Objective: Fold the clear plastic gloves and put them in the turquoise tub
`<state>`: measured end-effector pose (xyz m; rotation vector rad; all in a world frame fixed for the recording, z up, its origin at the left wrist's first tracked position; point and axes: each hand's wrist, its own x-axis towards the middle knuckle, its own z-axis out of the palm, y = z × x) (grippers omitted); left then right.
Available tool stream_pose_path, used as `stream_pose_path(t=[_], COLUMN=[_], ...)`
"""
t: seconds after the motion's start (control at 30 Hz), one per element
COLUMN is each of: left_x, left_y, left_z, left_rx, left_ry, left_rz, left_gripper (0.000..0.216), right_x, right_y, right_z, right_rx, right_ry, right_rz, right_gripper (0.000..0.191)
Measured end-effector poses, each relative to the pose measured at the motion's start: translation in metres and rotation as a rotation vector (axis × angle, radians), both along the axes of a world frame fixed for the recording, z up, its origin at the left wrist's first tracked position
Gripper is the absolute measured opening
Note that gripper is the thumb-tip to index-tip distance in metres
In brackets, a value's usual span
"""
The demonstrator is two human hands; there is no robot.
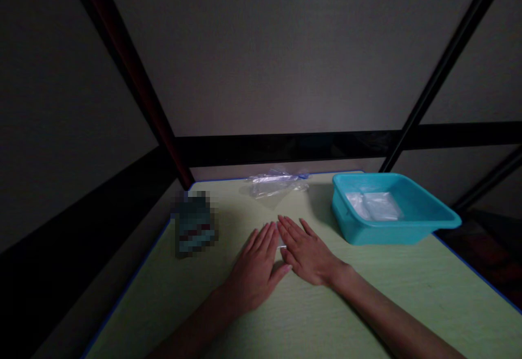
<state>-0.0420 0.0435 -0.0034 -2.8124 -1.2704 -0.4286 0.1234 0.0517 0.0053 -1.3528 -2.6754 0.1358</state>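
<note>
My left hand [255,269] lies palm down at the middle of the table, its fingers stretched forward and its thumb out to the right. Beside it, my right hand [305,251] is also flat, fingers extended and slanting to the left. Both hands press on a small clear plastic packet [281,242], of which only a pale strip shows between the fingers. The rest of it is hidden under my hands, so its contents cannot be made out.
A turquoise plastic basin [408,234] stands at the right with flat clear plastic packets [377,206] inside. Crumpled clear plastic bags [277,184] lie at the table's far edge. A blurred-out dark green item [194,226] sits at the left. Walls rise behind the pale green table [326,321].
</note>
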Motion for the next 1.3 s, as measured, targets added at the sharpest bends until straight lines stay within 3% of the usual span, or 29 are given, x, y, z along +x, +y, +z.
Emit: stream_pose_path(t=[0.37,0.5,0.6,0.73,0.97,1.13,1.3], left_x=[-0.006,-0.011,-0.012,-0.01,-0.009,-0.009,-0.007], left_y=[0.004,0.008,0.008,0.007,0.011,0.013,0.011], left_z=[-0.003,-0.002,0.002,0.004,-0.002,-0.005,0.002], left_rx=[-0.082,-0.222,-0.298,-0.322,-0.292,-0.26,-0.238], left_ry=[-0.044,-0.192,-0.354,-0.489,-0.556,-0.565,-0.596], left_rz=[-0.004,0.027,0.043,0.069,0.123,0.118,0.123], left_gripper=[0.06,0.07,0.07,0.067,0.059,0.051,0.031], right_x=[0.003,0.015,0.025,0.031,0.025,0.025,0.026], right_y=[0.003,0.005,0.002,0.001,0.01,0.007,0.002], right_z=[-0.003,0.0,0.005,0.008,0.003,0.007,0.009], right_rx=[-0.029,-0.019,0.036,0.142,0.318,0.261,0.125], right_ry=[0.055,0.269,0.374,0.272,0.123,0.149,0.365], right_rz=[0.014,0.052,0.122,0.173,0.158,0.16,0.104], right_gripper=[0.055,0.06,0.044,0.018,0.018,0.015,0.012])
